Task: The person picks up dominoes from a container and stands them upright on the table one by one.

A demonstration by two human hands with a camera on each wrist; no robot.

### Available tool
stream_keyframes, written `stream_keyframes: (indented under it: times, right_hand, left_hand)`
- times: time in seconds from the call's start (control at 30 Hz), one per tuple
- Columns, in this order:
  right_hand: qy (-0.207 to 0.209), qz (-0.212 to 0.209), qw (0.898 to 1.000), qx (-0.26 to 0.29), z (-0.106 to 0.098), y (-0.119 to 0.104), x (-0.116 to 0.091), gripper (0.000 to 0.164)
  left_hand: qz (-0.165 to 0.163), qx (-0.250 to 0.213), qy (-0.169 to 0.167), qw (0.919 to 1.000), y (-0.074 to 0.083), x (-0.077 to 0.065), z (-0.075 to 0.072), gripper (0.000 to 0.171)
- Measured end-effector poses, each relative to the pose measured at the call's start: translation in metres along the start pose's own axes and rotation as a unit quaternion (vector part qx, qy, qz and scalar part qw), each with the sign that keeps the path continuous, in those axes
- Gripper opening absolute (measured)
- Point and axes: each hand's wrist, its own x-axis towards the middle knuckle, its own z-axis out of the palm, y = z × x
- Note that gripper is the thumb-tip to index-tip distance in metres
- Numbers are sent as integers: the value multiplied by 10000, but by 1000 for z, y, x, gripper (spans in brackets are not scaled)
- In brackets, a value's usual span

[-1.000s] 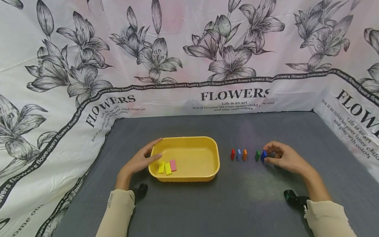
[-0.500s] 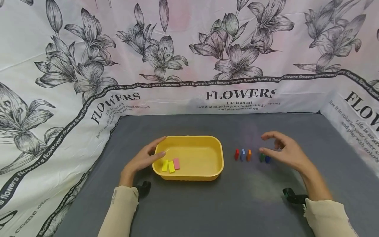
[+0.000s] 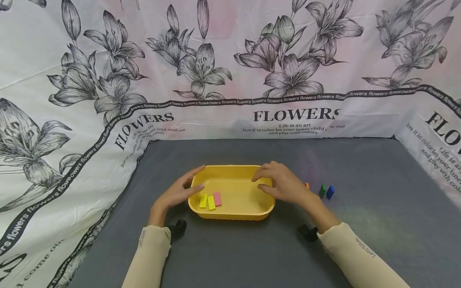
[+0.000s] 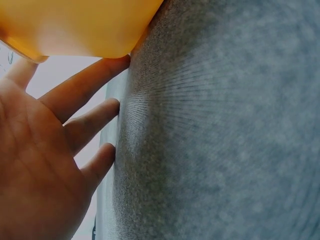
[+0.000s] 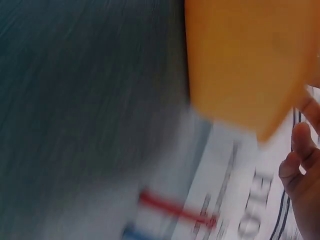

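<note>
A yellow plastic tub (image 3: 232,216) stands on the grey table, with two yellow blocks (image 3: 207,202) and a pink block (image 3: 217,199) inside at its left. My left hand (image 3: 178,195) rests at its left end, the thumb over the rim. In the left wrist view, its straight fingers (image 4: 82,87) touch the tub's outside and the table. My right hand (image 3: 282,184) is over the tub's right end, thumb and index finger apart, nothing visible between them. A green block (image 3: 322,191) and a blue block (image 3: 330,192) stand on edge to the right. The orange block (image 3: 307,185) is mostly hidden.
In the blurred right wrist view, a red block (image 5: 175,207) and a light blue block (image 5: 142,233) show near the tub; the right hand hides them in the head view. A floral cloth (image 3: 212,120) hangs behind the table (image 3: 230,256).
My right hand has let go of the dark blue block beside the green one, lifted, and swung left to the tub's right end. The left hand has stayed at the tub.
</note>
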Motion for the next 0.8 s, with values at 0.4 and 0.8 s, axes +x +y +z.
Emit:
stream_keyframes:
  times: [0.4, 0.8]
  right_hand:
    - [-1441, -600, 9845, -795, 54, -33, 58, 20]
    - [-1888, -1076, 9699, -1094, 89, -47, 76, 13]
  left_hand:
    - [29, 84, -15, 10000, 3, 1, -1, 68]
    - [26, 46, 0, 10000, 0, 0, 0, 65]
